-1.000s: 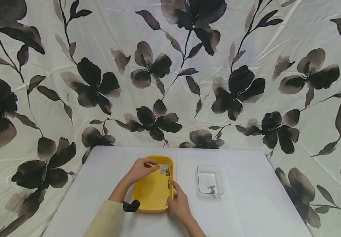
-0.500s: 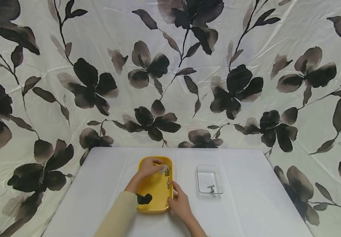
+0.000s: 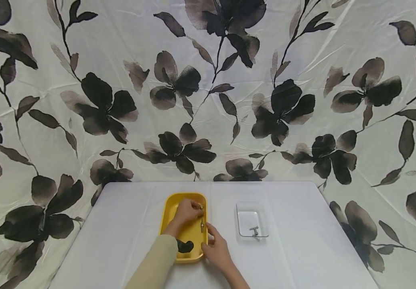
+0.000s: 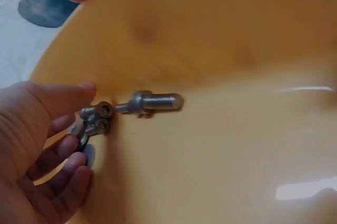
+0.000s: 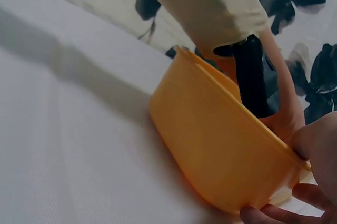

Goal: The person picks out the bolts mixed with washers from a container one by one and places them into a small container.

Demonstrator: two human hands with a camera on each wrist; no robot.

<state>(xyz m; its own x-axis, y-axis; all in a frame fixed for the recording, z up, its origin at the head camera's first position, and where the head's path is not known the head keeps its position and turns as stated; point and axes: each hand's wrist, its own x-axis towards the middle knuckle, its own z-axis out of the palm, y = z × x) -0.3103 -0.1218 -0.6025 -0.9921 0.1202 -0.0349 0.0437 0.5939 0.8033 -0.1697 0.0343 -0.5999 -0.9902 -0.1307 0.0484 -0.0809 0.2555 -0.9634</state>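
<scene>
My left hand (image 3: 186, 212) is down inside the yellow tray (image 3: 171, 203), at its upper right part. In the left wrist view its thumb and curled fingers close round several small socket-head bolts (image 4: 99, 117), and a thin grey washer (image 4: 90, 155) shows by the fingertips. One more metal piece, a bolt with a collar (image 4: 158, 101), lies on the tray floor just beside this cluster. My right hand (image 3: 216, 249) grips the tray's right wall, thumb at the rim and fingers low on the outside, as the right wrist view shows.
A clear plastic box (image 3: 238, 220) stands on the white table (image 3: 294, 241) to the right of the tray, with small metal bolts (image 3: 254, 230) in it. Behind the table hangs a flowered cloth (image 3: 236, 120). A black wrist strap (image 3: 185, 246) crosses over the tray's lower part.
My left hand has moved right across the tray, from beside the washers and bolts to right over them, and now covers most of them. The right hand stays on the tray wall.
</scene>
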